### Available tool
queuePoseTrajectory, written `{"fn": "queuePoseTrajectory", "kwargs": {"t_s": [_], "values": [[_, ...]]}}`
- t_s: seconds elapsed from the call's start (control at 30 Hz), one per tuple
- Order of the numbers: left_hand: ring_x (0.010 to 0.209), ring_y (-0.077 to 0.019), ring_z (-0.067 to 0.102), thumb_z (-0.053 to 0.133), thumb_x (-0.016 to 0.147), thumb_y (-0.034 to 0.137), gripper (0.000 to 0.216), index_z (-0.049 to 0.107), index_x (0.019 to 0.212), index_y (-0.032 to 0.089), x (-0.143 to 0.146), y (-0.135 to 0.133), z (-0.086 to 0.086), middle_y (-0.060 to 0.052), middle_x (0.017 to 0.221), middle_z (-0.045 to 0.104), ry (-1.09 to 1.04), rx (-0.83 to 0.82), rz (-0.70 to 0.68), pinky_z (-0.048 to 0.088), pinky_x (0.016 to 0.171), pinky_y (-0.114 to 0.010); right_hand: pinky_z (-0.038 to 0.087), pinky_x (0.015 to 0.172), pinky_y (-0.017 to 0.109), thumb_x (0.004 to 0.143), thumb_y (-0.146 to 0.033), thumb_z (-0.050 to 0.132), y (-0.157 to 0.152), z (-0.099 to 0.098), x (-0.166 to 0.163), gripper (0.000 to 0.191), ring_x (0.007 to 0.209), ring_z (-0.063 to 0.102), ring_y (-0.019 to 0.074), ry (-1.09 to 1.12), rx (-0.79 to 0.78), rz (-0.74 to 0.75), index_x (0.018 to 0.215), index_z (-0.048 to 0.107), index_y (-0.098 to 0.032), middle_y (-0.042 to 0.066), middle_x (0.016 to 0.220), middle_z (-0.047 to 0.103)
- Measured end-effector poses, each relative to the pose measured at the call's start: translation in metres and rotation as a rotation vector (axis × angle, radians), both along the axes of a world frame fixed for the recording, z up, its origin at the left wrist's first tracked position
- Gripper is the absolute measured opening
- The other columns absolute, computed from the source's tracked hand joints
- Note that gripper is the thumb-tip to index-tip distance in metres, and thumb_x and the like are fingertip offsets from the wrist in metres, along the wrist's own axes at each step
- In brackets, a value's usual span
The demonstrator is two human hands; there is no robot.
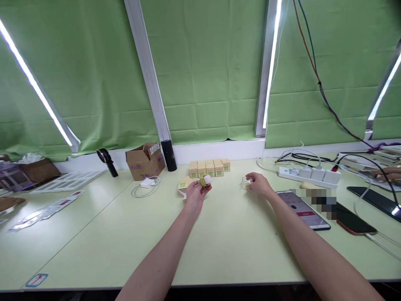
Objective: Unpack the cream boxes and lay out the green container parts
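My left hand (196, 194) is closed around a small green object with a white rounded top (205, 180), held above the table. Just behind that hand stands a small pale yellow carton (184, 184) with a green label and a white flap, partly hidden by my fingers. To the right, my right hand (258, 184) pinches a small clear plastic piece (245, 182) close to the tabletop; its exact kind is too small to make out. Several small tan boxes (209, 168) with green labels stand in a row behind, between my two hands.
At the back left are an open cardboard box (145, 162), a black cylinder (169, 155), a handheld fan (107, 162) and a white charger (148, 182). A power strip (308, 177), a lit phone (303, 210) and cables lie right. Another person's hand (388, 173) shows at the far right.
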State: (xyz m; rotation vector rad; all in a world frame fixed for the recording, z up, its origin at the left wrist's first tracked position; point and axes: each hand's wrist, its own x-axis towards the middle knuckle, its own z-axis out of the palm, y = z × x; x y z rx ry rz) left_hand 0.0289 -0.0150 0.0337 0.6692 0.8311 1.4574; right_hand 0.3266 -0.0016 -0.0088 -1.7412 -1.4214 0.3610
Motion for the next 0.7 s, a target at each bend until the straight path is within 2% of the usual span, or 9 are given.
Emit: {"fn": "queuePoseTrajectory", "kwargs": {"t_s": [0.17, 0.33, 0.4, 0.47, 0.53, 0.57, 0.63, 0.7], "values": [[0.068, -0.0168, 0.074, 0.05, 0.093, -0.005, 0.018, 0.056, 0.092, 0.012, 0.0, -0.001, 0.001, -0.009, 0.078, 0.073, 0.004, -0.009, -0.003, 0.065, 0.08, -0.037, 0.054, 0.084, 0.029, 0.061, -0.004, 0.063, 0.004, -0.008, -0.003, 0.054, 0.094, 0.072, 0.0205, 0.027, -0.019, 0.012, 0.113, 0.073, -0.018, 0.01, 0.118, 0.077], [0.068, -0.0163, 0.074, 0.05, 0.092, -0.004, 0.019, 0.056, 0.092, 0.013, 0.0, -0.002, 0.002, -0.009, 0.078, 0.073, 0.005, -0.009, -0.007, 0.065, 0.083, -0.038, 0.054, 0.091, 0.034, 0.061, -0.004, 0.06, 0.0, -0.004, -0.006, 0.068, 0.107, 0.07, 0.0244, 0.043, 0.007, 0.006, 0.128, 0.066, -0.018, 0.013, 0.13, 0.071], [0.068, -0.0162, 0.074, 0.051, 0.092, -0.004, 0.018, 0.056, 0.092, 0.013, 0.001, -0.002, 0.002, -0.009, 0.079, 0.074, 0.004, -0.007, -0.011, 0.065, 0.084, -0.037, 0.053, 0.096, 0.038, 0.062, -0.005, 0.058, -0.004, 0.003, -0.008, 0.074, 0.121, 0.063, 0.0294, 0.036, 0.03, -0.017, 0.134, 0.062, -0.018, 0.015, 0.134, 0.068], [0.068, -0.0165, 0.074, 0.052, 0.09, -0.004, 0.018, 0.057, 0.092, 0.013, 0.001, -0.003, 0.002, -0.009, 0.079, 0.074, 0.003, -0.005, -0.021, 0.064, 0.085, -0.037, 0.05, 0.102, 0.045, 0.063, -0.006, 0.058, -0.01, 0.013, -0.014, 0.078, 0.137, 0.049, 0.0341, 0.022, 0.07, -0.042, 0.14, 0.056, -0.021, 0.014, 0.137, 0.064], [0.067, -0.017, 0.074, 0.054, 0.088, -0.004, 0.017, 0.057, 0.091, 0.013, 0.001, -0.003, 0.001, -0.01, 0.077, 0.074, 0.006, -0.004, -0.041, 0.064, 0.085, -0.038, 0.043, 0.11, 0.05, 0.068, -0.01, 0.059, -0.018, 0.026, -0.025, 0.076, 0.144, 0.037, 0.0353, -0.004, 0.144, -0.043, 0.143, 0.052, -0.024, 0.01, 0.143, 0.059], [0.067, -0.0174, 0.074, 0.055, 0.087, -0.003, 0.017, 0.057, 0.091, 0.013, 0.002, -0.004, 0.001, -0.01, 0.077, 0.074, 0.009, -0.002, -0.056, 0.064, 0.084, -0.038, 0.04, 0.113, 0.054, 0.073, -0.013, 0.06, -0.023, 0.032, -0.032, 0.069, 0.143, 0.036, 0.0363, -0.045, 0.248, -0.03, 0.141, 0.054, -0.024, 0.01, 0.143, 0.059], [0.067, -0.0184, 0.074, 0.056, 0.085, -0.002, 0.015, 0.059, 0.09, 0.012, 0.002, -0.006, 0.0, -0.012, 0.078, 0.075, 0.019, -0.002, -0.096, 0.064, 0.082, -0.037, 0.037, 0.114, 0.057, 0.08, -0.017, 0.06, -0.034, 0.044, -0.051, 0.056, 0.139, 0.039, 0.0355, -0.151, 0.452, 0.057, 0.136, 0.057, -0.023, 0.009, 0.142, 0.059], [0.066, -0.0195, 0.074, 0.058, 0.082, 0.0, 0.013, 0.06, 0.088, 0.012, 0.002, -0.008, 0.0, -0.014, 0.079, 0.076, 0.036, -0.004, -0.146, 0.064, 0.077, -0.036, 0.039, 0.114, 0.056, 0.086, -0.018, 0.057, -0.046, 0.053, -0.072, 0.049, 0.134, 0.045, 0.0326, -0.236, 0.578, 0.16, 0.135, 0.057, -0.024, 0.009, 0.14, 0.06]]}}
